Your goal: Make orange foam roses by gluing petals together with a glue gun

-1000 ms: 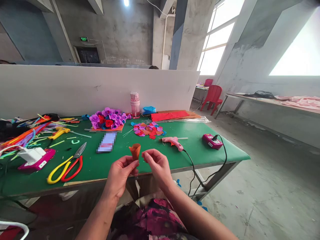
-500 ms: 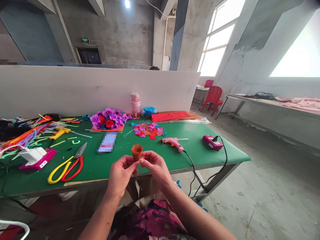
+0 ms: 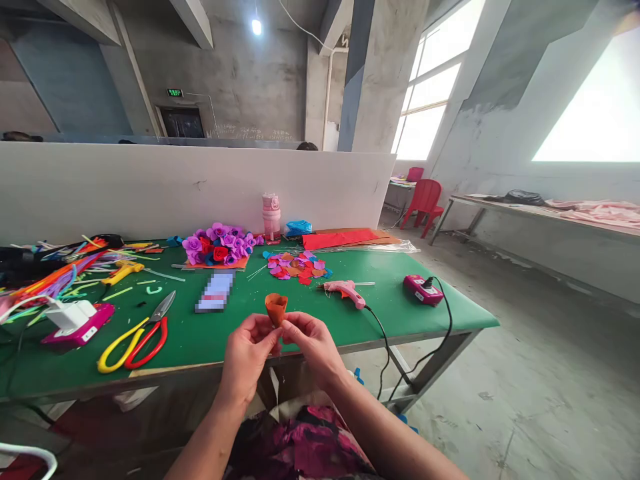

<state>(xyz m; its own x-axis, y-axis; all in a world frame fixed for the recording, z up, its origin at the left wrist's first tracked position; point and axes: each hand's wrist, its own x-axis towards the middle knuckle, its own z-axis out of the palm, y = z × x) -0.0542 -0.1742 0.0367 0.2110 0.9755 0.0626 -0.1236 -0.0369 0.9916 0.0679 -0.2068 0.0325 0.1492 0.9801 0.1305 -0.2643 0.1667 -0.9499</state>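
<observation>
A small cone-shaped orange paper flower (image 3: 276,308), flared at the top, is held upright just above the table's front edge. My left hand (image 3: 251,343) pinches its base from the left between thumb and fingers. From the right, the closed thumb and fingers of my right hand (image 3: 309,339) grip the same base. The fingertips hide the lowest part of the flower. Beyond it lies a pile of cut paper petals (image 3: 297,265) in red, purple, brown and blue. A pink glue gun (image 3: 346,291) rests right of the hands.
Scissors (image 3: 143,337) with yellow and red handles lie left, near a phone (image 3: 215,292). Behind are a bunch of paper roses (image 3: 220,245) and a pink bottle (image 3: 271,217). A power socket (image 3: 424,289) sits right, its cord hanging over the edge. Coloured sticks (image 3: 60,270) clutter the left.
The camera view has tilted slightly up, so the scene sits a little lower. Both hands still hold the paper flower, whose rim now opens more toward me.
</observation>
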